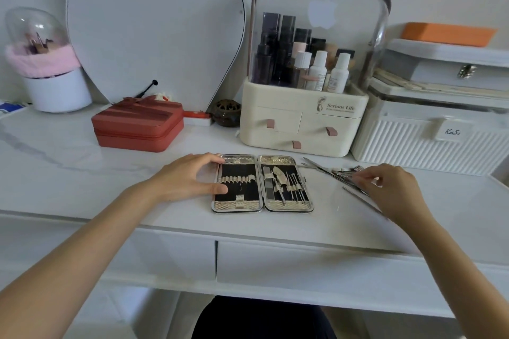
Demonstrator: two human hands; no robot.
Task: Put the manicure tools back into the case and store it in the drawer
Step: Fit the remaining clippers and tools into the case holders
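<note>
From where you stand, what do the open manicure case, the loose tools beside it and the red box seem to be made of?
The manicure case looks like shiny textured metal at its rims, with a black, matte lining, maybe fabric or leatherette. The loose tools appear to be polished steel: thin, silver, reflective. The red box looks like matte faux leather or fabric, with a zip seam round its middle; the frame leaves that open.

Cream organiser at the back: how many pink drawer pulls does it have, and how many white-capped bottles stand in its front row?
Pink drawer pulls: 3
White-capped bottles: 3
Total: 6
</note>
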